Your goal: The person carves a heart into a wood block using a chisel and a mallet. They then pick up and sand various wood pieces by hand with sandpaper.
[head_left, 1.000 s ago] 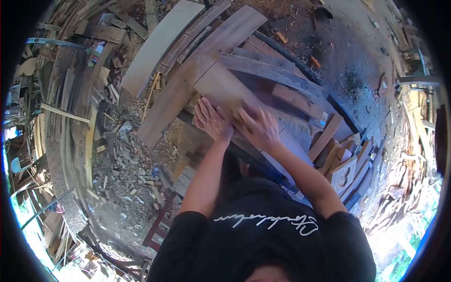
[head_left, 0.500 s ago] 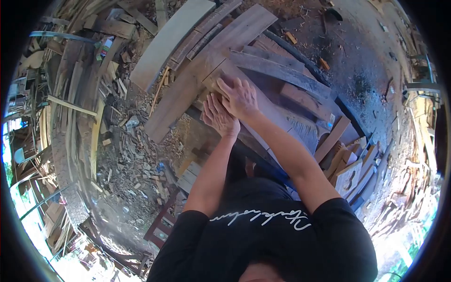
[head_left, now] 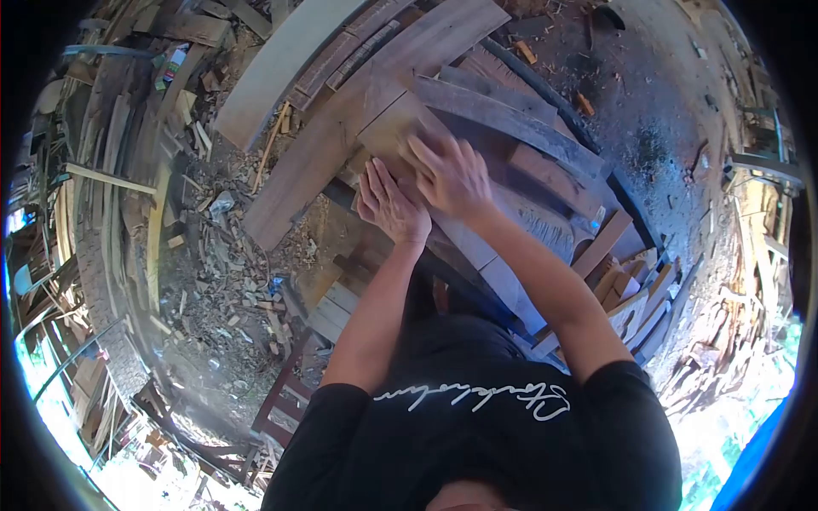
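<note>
A wide brown board [head_left: 388, 128] lies on the work surface under both hands. My left hand [head_left: 392, 204] rests flat on the wood with its fingers stretched out. To its right, my right hand [head_left: 453, 177] is over the same board, its fingers curved and partly blurred; whether it holds anything small cannot be made out. A long brown plank [head_left: 307, 166] runs diagonally beside the board, and a grey weathered plank [head_left: 511, 121] lies just beyond my right hand.
A long pale board [head_left: 281, 72] stands out at the upper left. Wood scraps [head_left: 226, 298] litter the ground on the left. Cut wood pieces [head_left: 626, 281] are stacked at the right. A dark beam [head_left: 635, 204] edges the work surface.
My right hand has moved right, away from my left hand, uncovering more of the board. My left hand has shifted slightly left. The view has shifted a little.
</note>
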`<state>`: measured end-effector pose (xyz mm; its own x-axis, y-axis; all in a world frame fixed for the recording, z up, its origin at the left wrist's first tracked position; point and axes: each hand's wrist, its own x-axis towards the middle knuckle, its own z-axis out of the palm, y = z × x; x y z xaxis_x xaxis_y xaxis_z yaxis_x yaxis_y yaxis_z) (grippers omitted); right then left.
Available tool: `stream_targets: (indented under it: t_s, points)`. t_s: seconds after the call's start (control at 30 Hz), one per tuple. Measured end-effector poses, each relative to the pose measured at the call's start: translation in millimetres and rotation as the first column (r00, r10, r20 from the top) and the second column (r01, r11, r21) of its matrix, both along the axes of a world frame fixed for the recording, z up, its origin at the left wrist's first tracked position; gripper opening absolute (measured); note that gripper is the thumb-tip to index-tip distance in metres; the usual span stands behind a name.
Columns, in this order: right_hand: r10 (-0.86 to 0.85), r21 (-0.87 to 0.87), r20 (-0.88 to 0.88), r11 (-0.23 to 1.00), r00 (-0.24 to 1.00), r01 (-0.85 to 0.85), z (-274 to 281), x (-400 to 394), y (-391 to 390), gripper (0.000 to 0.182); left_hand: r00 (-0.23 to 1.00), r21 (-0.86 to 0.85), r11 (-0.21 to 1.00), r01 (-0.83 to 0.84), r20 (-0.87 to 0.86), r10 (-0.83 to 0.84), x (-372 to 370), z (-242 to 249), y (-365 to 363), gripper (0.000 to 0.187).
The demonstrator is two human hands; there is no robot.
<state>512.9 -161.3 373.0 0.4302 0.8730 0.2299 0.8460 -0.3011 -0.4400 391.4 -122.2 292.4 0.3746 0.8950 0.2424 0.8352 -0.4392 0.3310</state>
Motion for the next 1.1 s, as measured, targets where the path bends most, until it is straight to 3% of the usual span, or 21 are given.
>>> stream_targets:
  t_s: [0.13, 0.2, 0.33, 0.43, 0.53, 0.67, 0.77, 0.83, 0.93, 1.1]
  points:
    - [-0.05, -0.037, -0.005, 0.998, 0.999, 0.05, -3.5, 1.2, 27.0, 0.058, 1.0, 0.012, 1.0, -0.001, 0.004, 0.001, 0.5, 2.4, 2.6, 0.056]
    - [-0.035, 0.08, 0.036, 0.996, 0.999, 0.032, -0.3, -9.0, -28.0, 0.057, 1.0, -0.008, 1.0, -0.008, 0.019, 0.008, 3.4, 4.3, 0.0, 0.056]
    - [-0.042, -0.186, -0.045, 0.982, 0.998, 0.033, 3.9, -31.3, -172.9, 0.058, 0.999, 0.037, 0.999, -0.032, -0.005, 0.032, 2.9, 2.8, -0.8, 0.055]
    - [-0.03, -0.257, 0.015, 0.966, 0.999, 0.033, 8.3, -29.9, -159.0, 0.059, 1.0, 0.046, 0.999, -0.023, -0.021, 0.024, 3.3, 0.6, 1.0, 0.056]
    - [0.008, -0.071, -0.04, 0.997, 0.999, -0.011, -2.8, -17.5, -69.2, 0.059, 0.998, 0.018, 0.999, -0.028, -0.049, 0.029, 1.1, -0.2, 1.3, 0.059]
    - [-0.012, -0.017, -0.08, 1.0, 0.997, 0.011, -6.0, -5.2, 33.5, 0.058, 1.0, 0.035, 0.999, -0.013, 0.019, 0.013, 2.5, -1.6, -0.1, 0.06]
    - [-0.038, -0.1, -0.083, 0.995, 0.996, 0.029, 0.3, -10.5, 16.3, 0.056, 1.0, 0.038, 0.999, -0.004, 0.013, 0.003, -0.2, 1.4, 2.9, 0.06]
    - [-0.023, 0.001, -0.05, 1.0, 0.998, 0.023, -6.7, -22.2, -81.0, 0.056, 0.999, 0.022, 0.999, -0.029, -0.025, 0.03, 3.7, 3.3, -0.2, 0.059]
    - [-0.05, -0.295, -0.045, 0.955, 0.998, 0.034, -1.7, -38.1, -181.5, 0.06, 1.0, 0.051, 0.999, -0.009, -0.019, 0.01, 2.5, -0.8, 2.6, 0.059]
    - [-0.039, -0.125, -0.047, 0.992, 0.998, 0.033, -8.6, -26.7, -83.6, 0.059, 1.0, 0.026, 1.0, 0.008, -0.027, -0.007, 0.6, 0.6, 1.6, 0.059]
